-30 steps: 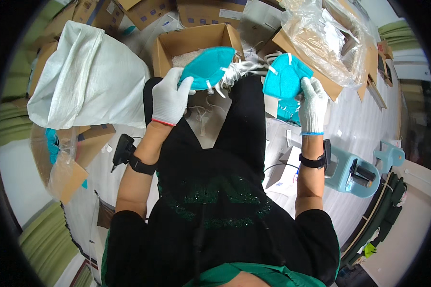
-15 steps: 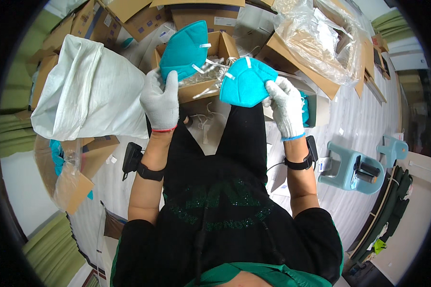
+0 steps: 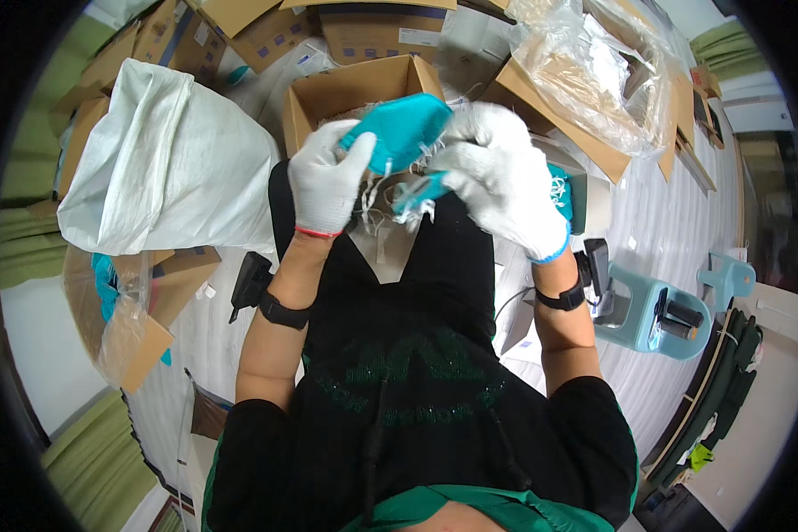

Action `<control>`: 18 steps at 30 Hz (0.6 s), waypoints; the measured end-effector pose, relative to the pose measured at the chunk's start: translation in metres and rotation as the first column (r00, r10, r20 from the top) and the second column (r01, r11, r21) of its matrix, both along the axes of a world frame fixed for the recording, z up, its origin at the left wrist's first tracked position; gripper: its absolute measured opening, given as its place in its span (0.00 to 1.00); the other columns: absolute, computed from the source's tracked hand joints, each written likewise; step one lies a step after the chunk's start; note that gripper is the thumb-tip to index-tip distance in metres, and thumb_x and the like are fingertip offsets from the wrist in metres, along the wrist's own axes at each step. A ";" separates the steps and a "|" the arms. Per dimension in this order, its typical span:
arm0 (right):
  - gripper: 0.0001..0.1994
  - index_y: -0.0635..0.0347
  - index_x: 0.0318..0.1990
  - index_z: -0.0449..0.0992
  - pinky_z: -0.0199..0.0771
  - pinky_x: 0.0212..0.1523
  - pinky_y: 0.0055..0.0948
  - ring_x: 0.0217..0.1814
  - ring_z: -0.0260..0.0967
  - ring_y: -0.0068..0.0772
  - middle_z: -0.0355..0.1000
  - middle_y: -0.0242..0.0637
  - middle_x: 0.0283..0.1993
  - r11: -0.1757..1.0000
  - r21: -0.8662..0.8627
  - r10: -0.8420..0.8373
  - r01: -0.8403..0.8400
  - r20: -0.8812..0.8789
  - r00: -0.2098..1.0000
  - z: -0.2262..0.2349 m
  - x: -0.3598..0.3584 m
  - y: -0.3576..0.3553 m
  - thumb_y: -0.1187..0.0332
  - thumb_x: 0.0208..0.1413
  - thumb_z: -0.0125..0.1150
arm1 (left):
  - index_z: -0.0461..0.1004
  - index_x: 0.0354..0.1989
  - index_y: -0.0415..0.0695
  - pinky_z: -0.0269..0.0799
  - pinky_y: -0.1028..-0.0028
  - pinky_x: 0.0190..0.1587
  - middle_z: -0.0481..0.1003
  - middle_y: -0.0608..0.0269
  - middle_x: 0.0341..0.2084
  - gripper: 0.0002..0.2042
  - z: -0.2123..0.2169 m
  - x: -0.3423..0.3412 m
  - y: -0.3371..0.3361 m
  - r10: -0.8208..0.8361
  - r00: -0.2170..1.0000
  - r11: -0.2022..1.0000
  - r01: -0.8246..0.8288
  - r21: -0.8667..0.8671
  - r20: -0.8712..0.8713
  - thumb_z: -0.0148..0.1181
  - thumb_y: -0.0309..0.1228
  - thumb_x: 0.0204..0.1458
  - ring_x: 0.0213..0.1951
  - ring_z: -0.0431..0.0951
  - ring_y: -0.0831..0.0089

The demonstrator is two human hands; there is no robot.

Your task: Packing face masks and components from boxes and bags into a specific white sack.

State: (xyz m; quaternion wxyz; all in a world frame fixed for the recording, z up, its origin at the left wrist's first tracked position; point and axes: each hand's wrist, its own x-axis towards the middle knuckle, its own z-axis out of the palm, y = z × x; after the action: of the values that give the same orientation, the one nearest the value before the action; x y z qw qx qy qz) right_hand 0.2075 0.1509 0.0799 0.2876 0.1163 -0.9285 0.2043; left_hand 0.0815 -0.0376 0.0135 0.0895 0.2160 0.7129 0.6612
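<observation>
A teal face mask (image 3: 405, 131) with white straps hangs in my left hand (image 3: 328, 177), its thumb on the near face. My right hand (image 3: 508, 182) grips a second teal face mask (image 3: 424, 193), turned nearly edge-on and blurred, just below the first. The upper fingers of that hand come close to the first mask's right end; whether they touch it I cannot tell. Both hands wear white knit gloves. Behind the masks is an open cardboard box (image 3: 315, 93), its contents mostly covered. More teal masks (image 3: 559, 197) lie in a pale box (image 3: 591, 204) beside my right hand.
A large white woven sack (image 3: 164, 168) stands at the left, above a carton (image 3: 182, 297) with plastic and teal pieces. Plastic film (image 3: 594, 89) fills a carton at the far right. A blue-grey stool (image 3: 625, 310) stands on the right, and more cartons (image 3: 381, 35) line the back.
Both masks have come down and closer together. My right hand has moved left and turned, tipping its mask nearly edge-on, while my left hand has tilted its mask flatter.
</observation>
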 end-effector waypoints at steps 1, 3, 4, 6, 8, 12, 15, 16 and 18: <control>0.09 0.52 0.36 0.80 0.74 0.42 0.36 0.42 0.73 0.43 0.73 0.36 0.38 0.998 0.055 -0.031 0.032 -0.019 0.999 0.002 -0.007 -0.003 0.70 0.43 0.66 | 0.79 0.41 0.34 0.72 0.79 0.40 0.79 0.63 0.36 0.08 0.003 0.005 0.005 -0.084 0.993 0.996 0.080 0.043 0.089 0.62 0.25 0.54 0.35 0.77 0.81; 0.09 0.52 0.35 0.80 0.74 0.41 0.35 0.41 0.73 0.42 0.72 0.35 0.38 0.992 0.096 -0.076 0.077 -0.010 0.997 0.000 -0.017 -0.003 0.69 0.43 0.66 | 0.76 0.46 0.33 0.73 0.77 0.44 0.79 0.60 0.40 0.12 0.005 0.011 0.007 -0.295 0.925 0.953 0.265 0.147 0.241 0.61 0.28 0.57 0.40 0.78 0.78; 0.09 0.52 0.35 0.80 0.74 0.41 0.35 0.41 0.73 0.42 0.72 0.35 0.38 0.993 0.083 -0.087 0.085 0.018 0.996 -0.002 -0.021 -0.003 0.69 0.43 0.66 | 0.75 0.47 0.33 0.73 0.77 0.46 0.79 0.60 0.41 0.14 0.006 0.012 0.006 -0.370 0.847 0.914 0.258 0.313 0.382 0.61 0.29 0.57 0.42 0.77 0.77; 0.09 0.52 0.35 0.80 0.74 0.40 0.34 0.41 0.73 0.41 0.72 0.35 0.37 0.994 -0.080 -0.061 0.075 0.171 0.983 -0.011 -0.024 -0.003 0.68 0.44 0.66 | 0.73 0.51 0.32 0.72 0.76 0.49 0.78 0.59 0.44 0.17 0.010 0.013 0.006 -0.548 0.611 0.785 0.141 0.603 0.572 0.61 0.31 0.58 0.45 0.77 0.77; 0.08 0.53 0.36 0.79 0.74 0.39 0.35 0.40 0.73 0.42 0.71 0.34 0.36 0.997 -0.061 -0.032 0.044 0.184 0.982 -0.013 -0.028 0.001 0.68 0.46 0.66 | 0.72 0.53 0.33 0.73 0.75 0.50 0.77 0.59 0.45 0.19 0.014 0.021 0.006 -0.600 0.590 0.781 0.285 0.556 0.539 0.61 0.34 0.58 0.47 0.76 0.77; 0.14 0.54 0.45 0.77 0.76 0.42 0.32 0.42 0.75 0.36 0.75 0.34 0.41 0.926 -0.377 0.041 0.021 0.157 0.987 -0.033 -0.042 0.006 0.68 0.49 0.65 | 0.75 0.50 0.34 0.74 0.75 0.44 0.79 0.61 0.39 0.18 -0.001 0.027 0.012 -0.269 0.833 0.948 0.318 -0.020 0.483 0.62 0.34 0.57 0.39 0.78 0.77; 0.24 0.64 0.59 0.66 0.74 0.52 0.28 0.50 0.74 0.31 0.74 0.43 0.53 0.364 -0.923 -0.105 0.128 0.096 0.990 -0.047 -0.049 0.012 0.66 0.57 0.62 | 0.76 0.47 0.32 0.74 0.74 0.41 0.79 0.60 0.36 0.18 -0.003 0.027 0.020 -0.093 0.862 0.993 0.044 0.108 0.499 0.63 0.37 0.57 0.37 0.78 0.78; 0.23 0.67 0.60 0.67 0.73 0.52 0.29 0.54 0.71 0.31 0.73 0.39 0.54 -0.033 -0.998 -0.033 0.055 0.056 0.998 -0.070 -0.056 0.021 0.59 0.64 0.53 | 0.76 0.46 0.32 0.74 0.75 0.39 0.79 0.60 0.35 0.18 -0.005 0.025 0.025 -0.017 0.845 0.988 -0.068 0.140 0.534 0.63 0.37 0.57 0.35 0.78 0.78; 0.24 0.65 0.61 0.66 0.72 0.53 0.29 0.57 0.69 0.31 0.72 0.40 0.55 -0.340 -0.940 0.137 -0.008 -0.058 0.989 -0.085 -0.046 -0.002 0.57 0.65 0.52 | 0.76 0.44 0.32 0.73 0.75 0.34 0.79 0.61 0.32 0.19 -0.007 0.018 0.035 0.128 0.783 0.940 -0.292 0.178 0.608 0.63 0.39 0.56 0.32 0.77 0.79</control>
State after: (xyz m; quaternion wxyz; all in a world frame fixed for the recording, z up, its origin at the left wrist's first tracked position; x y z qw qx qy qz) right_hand 0.1614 0.1492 -0.0050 0.2101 -0.1172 -0.3692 0.8977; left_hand 0.0991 -0.0030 0.0065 0.2015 -0.0710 0.5756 0.7893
